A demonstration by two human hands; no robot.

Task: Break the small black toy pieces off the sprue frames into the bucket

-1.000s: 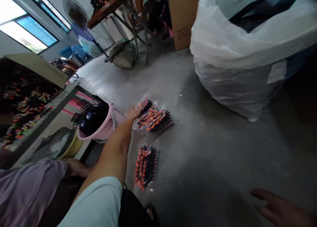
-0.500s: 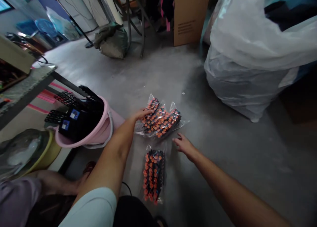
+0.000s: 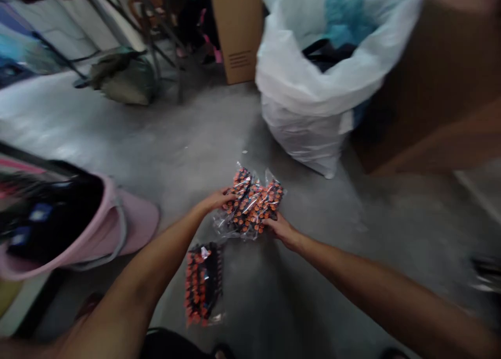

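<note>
A cluster of see-through plastic bags, packed with small dark pieces with orange round ends, is between my hands just above or on the grey floor. My left hand is closed on the cluster's left side, thumb over the plastic. On the lower right side, my right hand grips the same bags, its fingers partly hidden beneath them. Closer to me, one more bag of orange-ended pieces lies on the floor, with neither hand touching it.
A pink bucket holding black items stands at left. Ahead is a large white sack with blue plastic inside. A cardboard box stands behind, and a big brown box at right. A dark green bag rests at far left.
My right hand has moved in from beside the bags and closed on their right side. My left hand stays on them. The view has swung to the right.
</note>
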